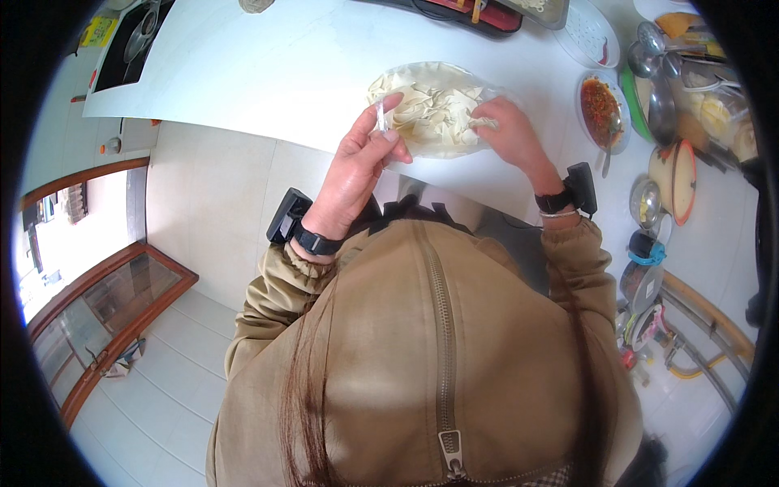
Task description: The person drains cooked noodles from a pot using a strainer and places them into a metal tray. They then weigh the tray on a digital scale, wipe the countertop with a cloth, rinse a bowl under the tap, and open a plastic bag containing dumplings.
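Note:
On the white counter, close to its near edge, lies a clear plastic bag (453,73) spread around a heap of flat, pale pieces (435,112) that look like cut dough or noodle sheets. At the heap's left side, my left hand (371,143) pinches a thin strip of clear plastic (381,115) between thumb and fingers. My right hand (508,131) is at the heap's right side, fingertips closed on a pale piece (484,122). Both wrists wear black straps with small black devices.
To the right stand a bowl of red chopped sauce (599,109) with a spoon, a white perforated tray (587,36), metal ladles (660,106) and an enamel basin (672,176). A red and black case (487,15) lies at the back. A stove (131,45) is at far left.

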### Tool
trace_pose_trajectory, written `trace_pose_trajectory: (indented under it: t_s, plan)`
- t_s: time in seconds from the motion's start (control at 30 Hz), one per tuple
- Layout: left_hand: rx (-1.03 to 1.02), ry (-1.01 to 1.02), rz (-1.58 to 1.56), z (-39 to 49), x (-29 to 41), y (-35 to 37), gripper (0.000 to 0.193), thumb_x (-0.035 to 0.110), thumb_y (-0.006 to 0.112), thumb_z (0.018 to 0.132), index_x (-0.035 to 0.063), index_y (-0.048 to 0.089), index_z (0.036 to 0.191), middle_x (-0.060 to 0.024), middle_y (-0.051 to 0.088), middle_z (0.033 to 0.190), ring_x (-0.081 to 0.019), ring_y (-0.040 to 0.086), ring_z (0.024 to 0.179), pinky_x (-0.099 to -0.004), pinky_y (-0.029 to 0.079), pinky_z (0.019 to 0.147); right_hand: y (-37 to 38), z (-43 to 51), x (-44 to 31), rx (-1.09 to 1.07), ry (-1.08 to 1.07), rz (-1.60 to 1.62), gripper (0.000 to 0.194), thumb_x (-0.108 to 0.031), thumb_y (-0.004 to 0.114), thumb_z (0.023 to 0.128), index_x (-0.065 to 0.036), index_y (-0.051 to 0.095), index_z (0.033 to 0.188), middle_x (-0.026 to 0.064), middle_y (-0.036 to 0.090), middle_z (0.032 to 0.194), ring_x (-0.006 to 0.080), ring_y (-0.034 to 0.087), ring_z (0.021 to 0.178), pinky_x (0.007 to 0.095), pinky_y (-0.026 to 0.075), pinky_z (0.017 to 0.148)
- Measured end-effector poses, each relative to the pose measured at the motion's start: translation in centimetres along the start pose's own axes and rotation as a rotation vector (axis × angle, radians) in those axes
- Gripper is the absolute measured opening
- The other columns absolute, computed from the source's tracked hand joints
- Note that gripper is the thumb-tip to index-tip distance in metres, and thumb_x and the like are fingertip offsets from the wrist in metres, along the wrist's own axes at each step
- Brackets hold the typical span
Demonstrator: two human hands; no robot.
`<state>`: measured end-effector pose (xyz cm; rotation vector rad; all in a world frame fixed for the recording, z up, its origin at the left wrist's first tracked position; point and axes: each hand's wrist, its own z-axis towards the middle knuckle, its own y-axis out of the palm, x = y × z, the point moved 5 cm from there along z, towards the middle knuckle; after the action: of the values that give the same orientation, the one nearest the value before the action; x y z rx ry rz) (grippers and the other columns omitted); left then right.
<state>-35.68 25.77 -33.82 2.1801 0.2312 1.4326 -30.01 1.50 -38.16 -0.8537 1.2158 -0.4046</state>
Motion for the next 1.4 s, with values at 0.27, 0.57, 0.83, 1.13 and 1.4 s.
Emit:
trace_pose_trajectory:
  t_s: [0.27, 0.57, 0.83, 1.13, 1.4]
  plan:
    - [0.009, 0.002, 0.018, -0.2, -0.3, -0.1, 0.048, 0.011, 0.048, 0.098, 0.0072, 0.038, 0.144, -0.0024, 0.056, 0.080, -0.0139, 0.057, 0.081, -0.0286, 0.047, 0.084, 1.5, 0.2, 0.8, 0.013, 0.249, 0.086, 0.022, -0.021, 0.070, 0.080, -0.004, 0.065, 0.093, 0.0124, 0.063, 0.080, 0.0288, 0.061, 0.072, 0.0356, 0.048, 0.065]
    - [-0.001, 0.003, 0.048, 0.0, -0.4, -0.1, 0.047, 0.011, 0.049, 0.098, 0.0074, 0.039, 0.144, -0.0019, 0.057, 0.080, -0.0137, 0.057, 0.082, -0.0278, 0.046, 0.084, 0.9, 0.7, 1.7, 0.023, 0.299, 0.615, 0.012, -0.011, 0.062, 0.088, -0.001, 0.065, 0.094, 0.0033, 0.068, 0.079, 0.0093, 0.061, 0.069, 0.0223, 0.045, 0.063]
    - [-0.009, 0.041, 0.157, 1.6, 0.1, 1.9, 0.049, 0.011, 0.056, 0.095, 0.0059, 0.041, 0.142, -0.0032, 0.063, 0.094, -0.0111, 0.059, 0.093, -0.0254, 0.045, 0.083, -0.2, 1.2, -3.9, -0.046, 0.288, 0.869, 0.010, -0.004, 0.059, 0.090, -0.002, 0.061, 0.099, 0.0046, 0.067, 0.087, 0.0097, 0.061, 0.072, 0.0227, 0.048, 0.067]
    - [-0.048, 0.000, 0.187, 3.4, -0.2, 2.9, 0.030, 0.010, 0.066, 0.090, 0.0013, 0.060, 0.117, -0.0022, 0.066, 0.095, -0.0090, 0.060, 0.085, -0.0224, 0.046, 0.074, -0.1, 1.0, -8.2, 0.060, 0.120, 0.926, 0.013, 0.002, 0.061, 0.088, 0.000, 0.060, 0.101, 0.0025, 0.066, 0.087, 0.0051, 0.059, 0.075, 0.0204, 0.047, 0.066]
    - [0.043, -0.041, 0.193, 3.4, -0.8, 1.9, 0.008, 0.009, 0.069, 0.087, 0.0030, 0.065, 0.091, 0.0004, 0.064, 0.076, -0.0054, 0.056, 0.066, -0.0201, 0.044, 0.062, -0.3, 0.9, -7.6, 0.139, 0.161, 0.801, 0.013, -0.001, 0.063, 0.087, 0.000, 0.062, 0.100, 0.0018, 0.066, 0.080, 0.0063, 0.060, 0.073, 0.0219, 0.047, 0.064]
